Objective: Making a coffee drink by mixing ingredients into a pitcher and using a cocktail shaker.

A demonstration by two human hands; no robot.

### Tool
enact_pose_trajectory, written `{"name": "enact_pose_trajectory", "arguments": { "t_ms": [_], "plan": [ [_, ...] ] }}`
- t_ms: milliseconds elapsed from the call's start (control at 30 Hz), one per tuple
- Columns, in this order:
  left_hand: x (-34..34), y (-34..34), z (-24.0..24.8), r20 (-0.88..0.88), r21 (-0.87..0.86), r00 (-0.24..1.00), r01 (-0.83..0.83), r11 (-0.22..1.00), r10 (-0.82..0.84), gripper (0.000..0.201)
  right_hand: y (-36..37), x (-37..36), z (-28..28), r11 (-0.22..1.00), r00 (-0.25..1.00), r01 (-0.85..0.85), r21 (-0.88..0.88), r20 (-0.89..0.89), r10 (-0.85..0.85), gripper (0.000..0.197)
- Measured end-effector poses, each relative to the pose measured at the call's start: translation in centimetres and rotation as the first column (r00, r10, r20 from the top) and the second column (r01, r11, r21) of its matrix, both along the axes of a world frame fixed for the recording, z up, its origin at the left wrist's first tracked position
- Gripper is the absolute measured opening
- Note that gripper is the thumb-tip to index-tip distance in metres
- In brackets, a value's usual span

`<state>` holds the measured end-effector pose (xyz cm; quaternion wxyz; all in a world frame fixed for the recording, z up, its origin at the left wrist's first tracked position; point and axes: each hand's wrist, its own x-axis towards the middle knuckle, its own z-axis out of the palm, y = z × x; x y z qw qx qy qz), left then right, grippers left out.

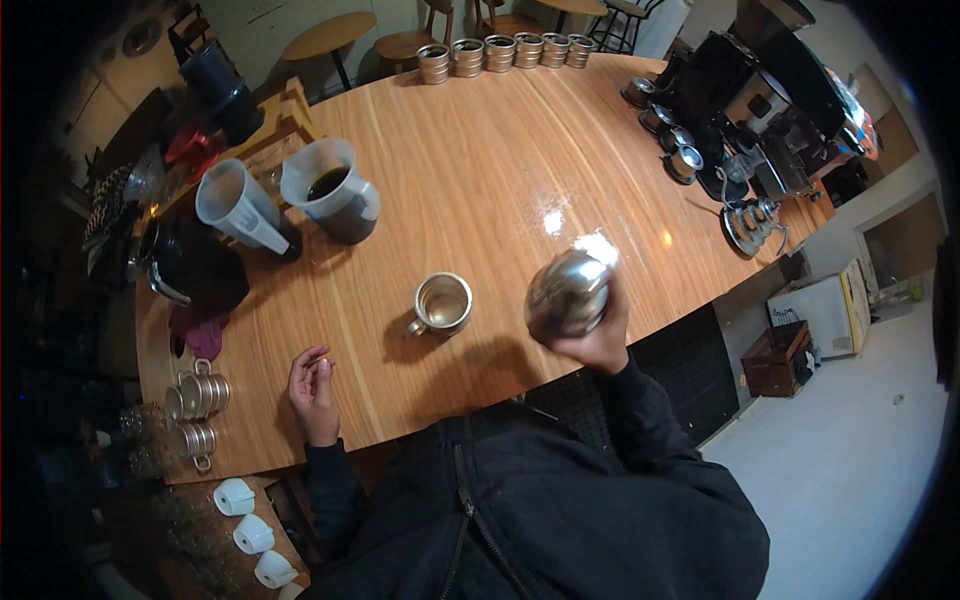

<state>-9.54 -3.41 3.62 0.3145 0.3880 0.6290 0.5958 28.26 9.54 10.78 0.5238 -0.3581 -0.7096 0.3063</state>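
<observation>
My right hand (597,335) is wrapped round a shiny, rounded metal vessel (568,290), held over the near part of the table. Motion smears the vessel, so its exact kind is hard to make out. Left of it a metal mug (443,303) stands upright, its handle toward my left; no drink shows inside. My left hand (315,395) hovers at or rests on the near edge, with loosely bent fingers apart and nothing in them.
Dark drink fills part of a plastic pitcher (330,190), beside another pitcher (240,205) and a black kettle-like pot (200,275). Several filled metal mugs (500,53) line the far edge. Metal mugs (205,395) stand at left; a coffee machine (740,110) at right.
</observation>
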Motion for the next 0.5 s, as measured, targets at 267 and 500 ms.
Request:
{"name": "enact_pose_trajectory", "arguments": {
  "t_ms": [267,500],
  "plan": [
    [-3.2,-1.7,-0.4,0.011,-0.04,1.0,-0.008,0.999,0.008,0.019,-2.0,-1.1,2.4,0.936,0.915,-0.321,0.147,0.304,0.267,0.092],
    [-3.4,-0.6,-0.7,0.06,-0.021,0.997,0.048,0.999,-0.047,0.017,-6.1,-3.3,1.2,0.619,0.327,-0.732,-0.286,-0.944,-0.049,0.099]
  ]
}}
